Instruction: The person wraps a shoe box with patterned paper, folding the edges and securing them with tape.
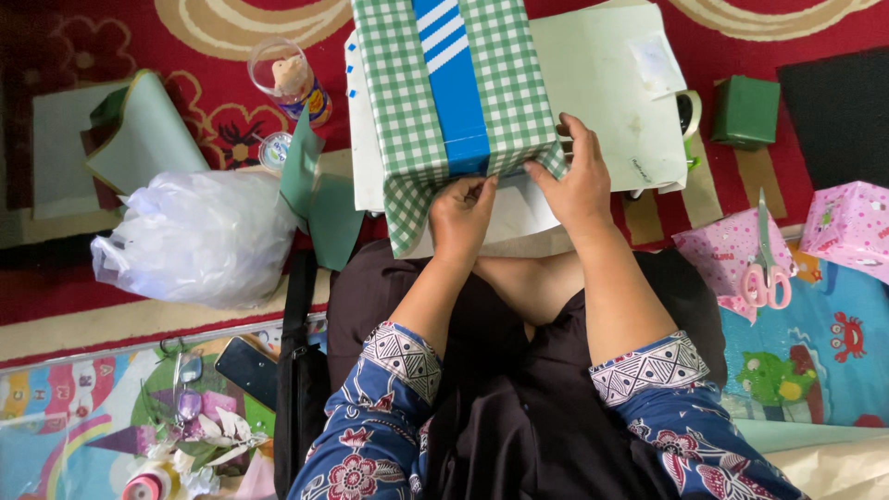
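Box: wrapped box [444, 83] in green-and-white checked paper with a blue striped band down its middle; it lies on a pale sheet of paper [602, 83] on the red patterned carpet [56, 287], just ahead of the person's knees.
Left hand: the left hand [460, 218] sits at the near end of the box, fingers curled together and pinching the loose checked flap below the blue band.
Right hand: the right hand [579, 181] presses on the near right corner, fingers spread apart and flat on the checked paper, thumb touching the fold.
Left side: a crumpled clear plastic bag [199, 236], green paper sheets [148, 139] and a clear plastic cup [287, 79] lie close to the box; a strip of green paper [315, 190] touches its left edge.
Right side: a small green box [745, 111], pink-handled scissors [767, 268] on pink dotted paper [727, 250], and a pink dotted parcel [852, 227], all well apart from the hands.
In the way: nothing lies between the hands and the box; the hanging checked flap covers part of the pale sheet.
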